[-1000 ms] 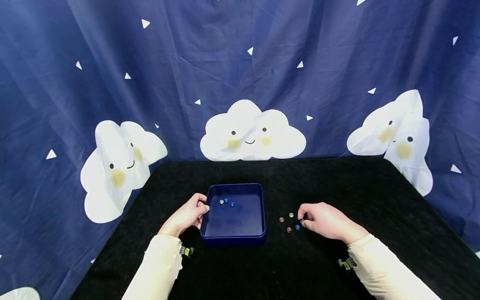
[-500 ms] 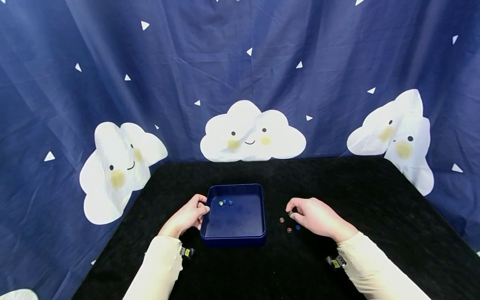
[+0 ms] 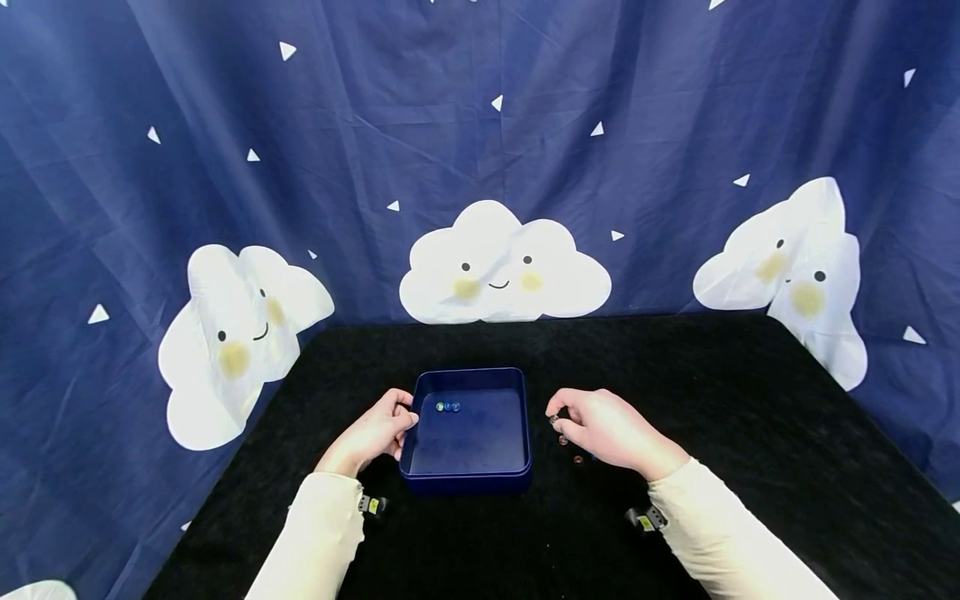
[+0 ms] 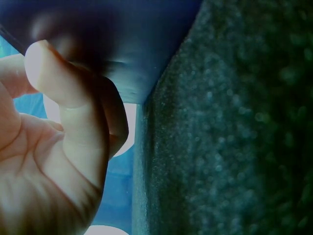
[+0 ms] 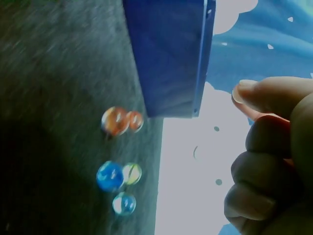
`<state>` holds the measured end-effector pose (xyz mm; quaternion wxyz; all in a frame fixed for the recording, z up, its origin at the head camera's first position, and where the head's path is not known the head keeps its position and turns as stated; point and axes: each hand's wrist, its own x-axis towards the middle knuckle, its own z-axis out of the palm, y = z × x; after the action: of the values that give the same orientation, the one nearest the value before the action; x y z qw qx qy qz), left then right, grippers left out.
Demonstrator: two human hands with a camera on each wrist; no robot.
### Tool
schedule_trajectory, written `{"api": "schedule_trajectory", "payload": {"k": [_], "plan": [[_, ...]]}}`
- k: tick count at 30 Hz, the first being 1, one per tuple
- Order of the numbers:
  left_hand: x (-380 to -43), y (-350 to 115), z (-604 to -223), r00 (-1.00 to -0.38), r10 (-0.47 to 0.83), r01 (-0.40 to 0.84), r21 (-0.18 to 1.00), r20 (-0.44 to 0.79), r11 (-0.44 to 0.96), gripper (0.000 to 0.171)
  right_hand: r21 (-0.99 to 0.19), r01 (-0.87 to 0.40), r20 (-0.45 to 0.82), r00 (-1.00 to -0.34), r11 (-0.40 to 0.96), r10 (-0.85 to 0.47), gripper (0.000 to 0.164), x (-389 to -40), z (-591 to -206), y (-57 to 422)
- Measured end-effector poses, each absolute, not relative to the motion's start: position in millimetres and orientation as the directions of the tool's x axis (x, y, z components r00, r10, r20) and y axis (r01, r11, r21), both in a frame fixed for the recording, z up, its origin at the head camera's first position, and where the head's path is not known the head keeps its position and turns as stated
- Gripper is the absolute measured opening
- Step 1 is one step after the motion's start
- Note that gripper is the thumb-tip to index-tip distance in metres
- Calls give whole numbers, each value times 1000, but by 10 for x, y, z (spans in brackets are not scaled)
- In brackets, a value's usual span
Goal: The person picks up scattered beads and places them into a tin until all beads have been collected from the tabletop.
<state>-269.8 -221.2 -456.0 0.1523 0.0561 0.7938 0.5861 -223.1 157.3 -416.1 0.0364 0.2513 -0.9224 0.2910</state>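
Observation:
A dark blue square tray (image 3: 480, 479) lies on the black cloth, holding a greenish marble (image 3: 440, 407) and two blue marbles (image 3: 456, 407) in a row. My left hand (image 3: 375, 435) grips its left wall, thumb at the rim; in the left wrist view the curled fingers (image 4: 80, 117) lie against the outer side. Right of the tray, my right hand (image 3: 611, 427) pinches a small marble (image 3: 554, 419) of unclear colour between thumb and index finger. The right wrist view shows orange marbles (image 5: 115, 121), a blue marble (image 5: 110, 176), a yellow-green marble (image 5: 131, 173) and a light blue marble (image 5: 124, 203) on the cloth.
The black cloth (image 3: 360, 358) covers the table. Behind it hangs a navy curtain (image 3: 337, 100) with white clouds (image 3: 502, 300) and small triangles. Small wrist cameras sit under both cream sleeves (image 3: 720, 517).
My right hand has moved left toward the tray with the pinched marble. The marbles inside the tray have rolled slightly and lined up. My left hand keeps its grip on the tray.

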Motion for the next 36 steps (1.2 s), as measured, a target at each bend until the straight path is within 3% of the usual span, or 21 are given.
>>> {"api": "schedule_trajectory", "payload": {"k": [19,36], "plan": [[-2686,-2223,-4550,-943,284,-85,950,-174,300,37,-444,-557,278,-831,702,-483,16,-2328,-4079,1174],[-2677,-2195,-4523,-948,267,-81,943,-173,321,35,-508,-483,215,-873,713,-438,13,-2274,-4145,1408]]}}
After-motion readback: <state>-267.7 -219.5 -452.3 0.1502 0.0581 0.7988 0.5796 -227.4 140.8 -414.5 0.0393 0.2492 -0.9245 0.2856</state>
